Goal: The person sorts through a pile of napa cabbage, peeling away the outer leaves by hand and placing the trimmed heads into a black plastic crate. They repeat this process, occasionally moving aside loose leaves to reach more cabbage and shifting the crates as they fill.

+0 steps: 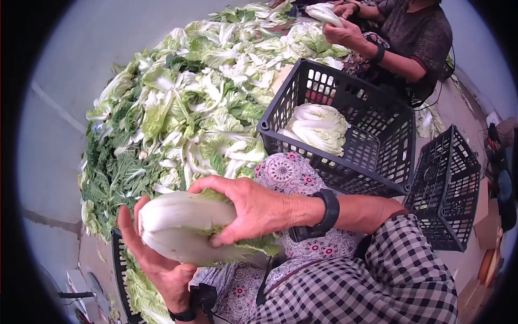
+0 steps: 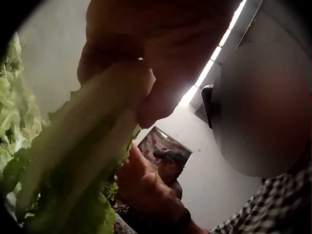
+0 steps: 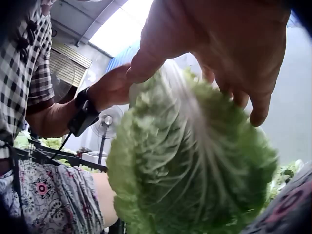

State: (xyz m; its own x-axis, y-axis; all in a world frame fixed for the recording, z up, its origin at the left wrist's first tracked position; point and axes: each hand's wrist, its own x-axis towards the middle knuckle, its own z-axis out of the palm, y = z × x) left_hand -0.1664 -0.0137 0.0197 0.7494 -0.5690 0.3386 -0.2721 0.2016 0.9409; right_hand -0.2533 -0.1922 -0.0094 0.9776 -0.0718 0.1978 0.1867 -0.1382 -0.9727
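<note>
Both hands on one cabbage

Right now the cabbage (image 1: 186, 227) lies sideways over the person's lap, pale stalk end toward the left, leafy end toward the right. The right hand (image 1: 253, 208) lies over its top, fingers curled down around the leafy part and thumb along the near side. The left hand (image 1: 156, 259) cups it from below, fingers curved up around the stalk end. From the right wrist view the crinkled green leaves (image 3: 195, 161) fill the frame beneath the fingers (image 3: 253, 105).

Beyond the knees stands a black crate (image 1: 377, 129) with a trimmed cabbage (image 1: 318, 127) inside. A second crate (image 1: 448, 189) sits to its right. A large heap of loose leaves (image 1: 183, 108) spreads across the floor on the left. Across the heap another person's hands (image 1: 345, 29) hold a cabbage too.
</note>
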